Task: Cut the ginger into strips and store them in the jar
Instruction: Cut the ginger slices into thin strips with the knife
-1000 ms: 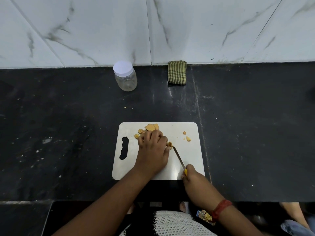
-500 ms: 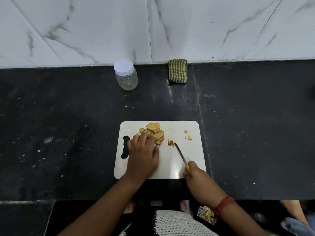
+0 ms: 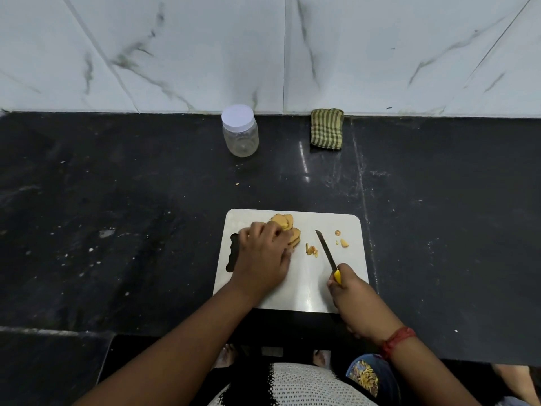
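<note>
A white cutting board (image 3: pixel 310 285) lies on the black counter near its front edge. Tan ginger slices (image 3: pixel 288 227) are stacked at the board's far left part. My left hand (image 3: pixel 263 256) rests over the near side of that stack, fingertips on the slices. A few thin ginger strips (image 3: pixel 311 249) lie just right of the hand. My right hand (image 3: pixel 351 291) grips the yellow handle of a small knife (image 3: pixel 326 249), its blade lifted and pointing away, right of the strips. Small ginger scraps (image 3: pixel 343 242) sit near the board's right edge. The clear jar (image 3: pixel 240 133) with a white lid stands by the wall.
A folded green striped cloth (image 3: pixel 327 128) lies against the marble wall (image 3: pixel 263 54), right of the jar. The black counter (image 3: pixel 117 230) stretches wide on both sides. A tiny ginger crumb (image 3: pixel 237 184) lies on the counter behind the board.
My left hand slid left off the cut strips onto the stack of slices. The knife moved right, away from the strips, with its tip swung further away from me.
</note>
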`<state>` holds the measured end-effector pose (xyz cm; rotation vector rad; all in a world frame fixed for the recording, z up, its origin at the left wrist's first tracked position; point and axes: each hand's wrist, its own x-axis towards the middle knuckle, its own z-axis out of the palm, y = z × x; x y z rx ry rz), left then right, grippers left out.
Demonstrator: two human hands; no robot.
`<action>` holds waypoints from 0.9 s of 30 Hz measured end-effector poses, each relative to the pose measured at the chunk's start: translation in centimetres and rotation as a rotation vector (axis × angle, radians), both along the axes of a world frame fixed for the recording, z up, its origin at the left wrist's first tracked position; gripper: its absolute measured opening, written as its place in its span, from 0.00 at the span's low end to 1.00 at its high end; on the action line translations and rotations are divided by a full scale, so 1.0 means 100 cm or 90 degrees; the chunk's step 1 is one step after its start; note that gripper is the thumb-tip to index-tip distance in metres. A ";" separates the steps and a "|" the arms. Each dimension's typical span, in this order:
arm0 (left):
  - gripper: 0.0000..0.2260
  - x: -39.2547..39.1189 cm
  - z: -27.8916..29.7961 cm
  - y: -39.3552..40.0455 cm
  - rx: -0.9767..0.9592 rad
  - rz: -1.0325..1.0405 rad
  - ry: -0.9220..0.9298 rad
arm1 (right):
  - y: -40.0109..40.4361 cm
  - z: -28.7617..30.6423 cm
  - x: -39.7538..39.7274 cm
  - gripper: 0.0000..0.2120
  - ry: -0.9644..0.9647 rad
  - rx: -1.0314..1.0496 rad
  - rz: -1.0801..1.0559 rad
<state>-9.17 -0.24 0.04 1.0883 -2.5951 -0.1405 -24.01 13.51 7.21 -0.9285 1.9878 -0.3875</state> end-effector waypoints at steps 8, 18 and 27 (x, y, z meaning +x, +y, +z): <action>0.09 -0.021 -0.004 -0.016 -0.022 -0.041 -0.052 | 0.000 0.004 0.003 0.07 -0.014 -0.006 -0.013; 0.12 0.001 -0.002 -0.004 -0.020 0.002 0.018 | 0.003 0.005 0.002 0.07 -0.031 -0.015 -0.044; 0.03 0.026 -0.015 0.013 0.070 0.039 -0.020 | -0.005 0.004 0.007 0.07 -0.036 -0.018 -0.022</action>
